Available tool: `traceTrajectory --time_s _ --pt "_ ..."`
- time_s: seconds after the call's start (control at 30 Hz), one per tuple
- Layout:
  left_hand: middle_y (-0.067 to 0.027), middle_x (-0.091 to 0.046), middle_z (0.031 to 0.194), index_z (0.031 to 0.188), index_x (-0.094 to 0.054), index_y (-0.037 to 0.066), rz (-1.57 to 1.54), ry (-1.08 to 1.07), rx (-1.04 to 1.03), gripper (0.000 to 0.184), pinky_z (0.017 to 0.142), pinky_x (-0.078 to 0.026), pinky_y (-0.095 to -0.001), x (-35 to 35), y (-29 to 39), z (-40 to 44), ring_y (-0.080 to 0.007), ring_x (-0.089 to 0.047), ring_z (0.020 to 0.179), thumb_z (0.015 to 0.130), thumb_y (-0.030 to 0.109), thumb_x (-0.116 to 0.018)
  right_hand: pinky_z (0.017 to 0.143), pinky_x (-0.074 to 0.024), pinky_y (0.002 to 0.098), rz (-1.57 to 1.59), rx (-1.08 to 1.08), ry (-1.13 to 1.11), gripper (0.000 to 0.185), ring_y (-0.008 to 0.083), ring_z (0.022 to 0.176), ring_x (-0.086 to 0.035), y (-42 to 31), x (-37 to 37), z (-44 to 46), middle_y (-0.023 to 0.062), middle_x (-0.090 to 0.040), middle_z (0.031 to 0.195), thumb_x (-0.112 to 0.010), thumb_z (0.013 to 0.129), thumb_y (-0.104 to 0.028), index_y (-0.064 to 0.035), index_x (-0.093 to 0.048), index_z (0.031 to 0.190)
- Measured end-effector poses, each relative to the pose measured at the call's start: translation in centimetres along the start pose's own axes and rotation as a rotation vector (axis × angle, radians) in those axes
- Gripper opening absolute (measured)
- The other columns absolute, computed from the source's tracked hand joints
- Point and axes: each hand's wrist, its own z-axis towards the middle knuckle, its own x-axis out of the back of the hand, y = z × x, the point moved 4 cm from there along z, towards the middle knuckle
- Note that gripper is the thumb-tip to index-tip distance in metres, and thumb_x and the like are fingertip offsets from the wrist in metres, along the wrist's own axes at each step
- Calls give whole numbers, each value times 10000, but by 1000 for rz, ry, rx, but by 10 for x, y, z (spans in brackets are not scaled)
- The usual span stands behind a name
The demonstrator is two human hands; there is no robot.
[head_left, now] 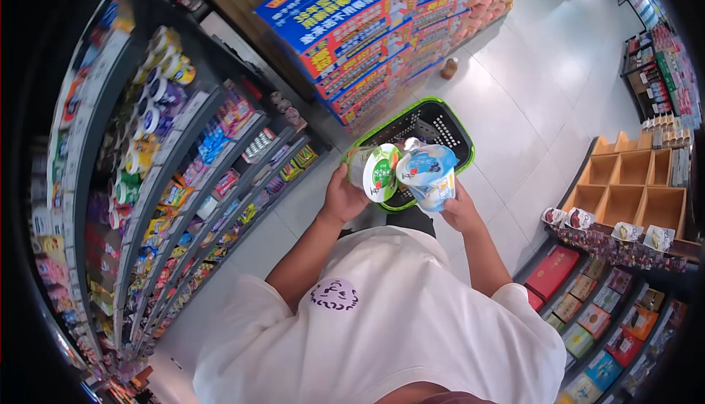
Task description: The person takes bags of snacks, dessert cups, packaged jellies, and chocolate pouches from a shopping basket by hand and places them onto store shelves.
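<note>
My left hand (344,197) is closed around a cup with a green and white lid (382,172), its lid turned toward the camera. On the other side, my right hand (460,209) grips a blue and white package (428,172) by its lower right side. The two items are side by side, nearly touching, in front of my white shirt. Beneath them is a black basket with a bright green rim (464,134); the held items hide part of its inside.
Shelves of packaged snacks (176,191) curve along the left. Stacked blue and red cartons (360,37) stand ahead, with a small bottle (449,67) on the tiled floor beside them. A wooden compartment rack (624,184) and shelves of boxed goods (595,316) are at the right.
</note>
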Motion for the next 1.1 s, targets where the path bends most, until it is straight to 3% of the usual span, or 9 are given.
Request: traceTrajectory --time_s 0.03,0.07,0.17,0.2,0.4,0.57,0.73,1.03,1.1 --pt "-62 -402 1332 1271 -390 207 -12 -29 -4 491 997 -326 -494 -1 6 -16 -276 -378 1234 836 404 -504 991 -344 346 83 -11 -34 931 223 1188 -429 7 -15 -4 105 -422 1290 -760 659 -323 -17 -219 1353" --pt "-79 -407 1329 1293 -377 174 15 -42 -37 531 1008 -310 -490 -7 13 -36 -284 -387 1226 839 434 -472 988 -353 376 27 11 -23 934 236 1177 -446 14 -30 -7 118 -439 1284 -752 646 -428 -12 -266 1327" --pt "-102 -416 1322 1313 -366 122 -37 67 -99 595 1011 -305 -483 9 37 -90 -294 -401 1215 842 483 -415 978 -364 391 135 52 -51 884 253 1153 -469 47 -73 -13 125 -443 1282 -714 683 -442 -18 -278 1326" --pt "-86 -430 1311 1287 -400 127 -169 53 -113 526 1002 -316 -478 11 46 -109 -276 -416 1201 846 410 -434 933 -409 405 192 40 -91 837 296 1121 -492 59 -86 -15 135 -441 1281 -674 715 -459 -36 -289 1326" --pt "-118 -445 1296 1294 -397 74 -220 -32 -245 580 998 -326 -452 18 81 -214 -292 -435 1181 867 459 -320 873 -480 407 418 -86 -272 814 373 1104 -493 114 -170 -20 175 -437 1271 -661 743 -423 -21 -270 1333" --pt "-100 -412 1325 1298 -398 138 -176 106 -376 594 972 -350 -460 15 98 -270 -290 -417 1199 836 512 -369 878 -476 403 375 -165 -342 861 382 1123 -475 128 -220 -20 175 -447 1262 -707 701 -415 -10 -277 1327" --pt "-101 -424 1311 1293 -399 138 -271 50 -453 586 920 -404 -455 1 109 -291 -296 -457 1160 832 501 -398 990 -362 465 180 -212 -477 899 301 1173 -446 122 -246 -12 132 -419 1299 -744 664 -404 -38 -272 1335" --pt "-93 -438 1295 1291 -396 139 -290 -52 -580 604 878 -451 -404 -15 112 -314 -291 -481 1126 824 519 -429 1000 -351 408 72 -251 -503 936 253 1175 -446 122 -246 3 100 -430 1295 -824 586 -247 -27 -287 1321" --pt "-67 -391 1335 1330 -340 178 -263 -17 -591 648 864 -464 -409 -14 109 -318 -271 -435 1184 822 571 -430 994 -351 401 70 -271 -548 927 240 1176 -447 121 -244 9 97 -432 1294 -824 588 -218 -34 -287 1320"
